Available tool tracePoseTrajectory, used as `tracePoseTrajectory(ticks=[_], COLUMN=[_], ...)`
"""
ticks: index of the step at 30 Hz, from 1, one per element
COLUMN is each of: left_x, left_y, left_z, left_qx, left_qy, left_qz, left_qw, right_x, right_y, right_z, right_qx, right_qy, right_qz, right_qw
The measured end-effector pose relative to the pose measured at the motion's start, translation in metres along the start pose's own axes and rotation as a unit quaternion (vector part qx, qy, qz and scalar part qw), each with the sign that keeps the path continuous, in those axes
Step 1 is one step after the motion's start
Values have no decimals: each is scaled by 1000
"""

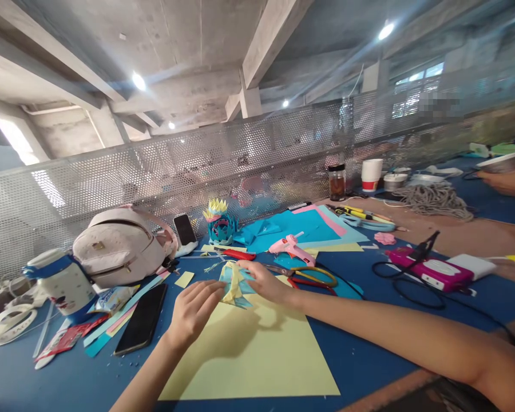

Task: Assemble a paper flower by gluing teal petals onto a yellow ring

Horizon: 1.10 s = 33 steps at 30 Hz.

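Between my two hands is a small folded paper piece [233, 286] in yellow and light blue, with pointed edges. My left hand [197, 309] presses its fingers against the left side of it. On the other side, the fingers of my right hand [264, 280] are closed around its upper right edge. Below them a large yellow paper sheet [257, 355] lies flat on the blue table [364, 366], with my hands' shadow on it. Scissors [313, 277] with yellow and red handles lie just right of my right hand. A red utility knife [238, 254] rests behind the paper piece.
A pink glue gun [292, 249] and blue paper sheets [302, 224] lie behind. A folded paper flower [221, 224] stands near the mesh partition [189, 166]. Backpack [118, 243], bottle [66, 286] and phone [142, 320] are left; a magenta device [431, 270] with cables is right. Another person's hand [510, 177] shows far right.
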<state>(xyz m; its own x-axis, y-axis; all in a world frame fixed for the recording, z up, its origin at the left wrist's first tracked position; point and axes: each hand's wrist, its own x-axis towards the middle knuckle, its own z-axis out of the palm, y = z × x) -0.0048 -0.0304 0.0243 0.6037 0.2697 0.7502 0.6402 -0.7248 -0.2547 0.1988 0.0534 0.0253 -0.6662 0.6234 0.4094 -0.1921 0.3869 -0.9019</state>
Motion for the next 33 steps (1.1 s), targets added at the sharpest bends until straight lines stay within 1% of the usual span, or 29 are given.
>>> tracePoseTrajectory(ticks=[2, 4, 7, 10, 12, 15, 19, 23, 26, 31, 33], left_x=[0, 1, 1, -1, -2, -1, 3, 5, 4, 5, 5], left_y=[1, 3, 4, 4, 4, 4, 5, 7, 7, 8, 8], left_z=[-1, -1, 1, 4, 5, 6, 5, 3, 3, 3, 3], left_qx=[19, 32, 35, 26, 17, 13, 18, 28, 34, 42, 49], left_qy=[-16, -22, -20, -22, -25, -28, -22, -16, -16, -16, -16], left_qz=[20, 29, 26, 16, 10, 11, 24, 37, 44, 54, 56], left_qw=[999, 999, 999, 999, 999, 999, 999, 999, 998, 998, 997], right_x=[1, 3, 4, 3, 3, 1, 0, 0, -1, -4, -5], right_y=[1, 4, 11, 16, 17, 15, 12, 10, 8, 10, 10], right_z=[-1, -2, -1, 0, 1, 2, 3, 4, 5, 10, 11], right_qx=[-1, 1, 26, 60, 64, 53, 42, 40, 63, 128, 140], right_qy=[4, 17, 40, 37, 34, 40, 64, 59, 58, 69, 70], right_qz=[6, 28, 47, 75, 90, 91, 94, 87, 97, 149, 147], right_qw=[1000, 999, 998, 995, 993, 994, 993, 994, 992, 978, 977])
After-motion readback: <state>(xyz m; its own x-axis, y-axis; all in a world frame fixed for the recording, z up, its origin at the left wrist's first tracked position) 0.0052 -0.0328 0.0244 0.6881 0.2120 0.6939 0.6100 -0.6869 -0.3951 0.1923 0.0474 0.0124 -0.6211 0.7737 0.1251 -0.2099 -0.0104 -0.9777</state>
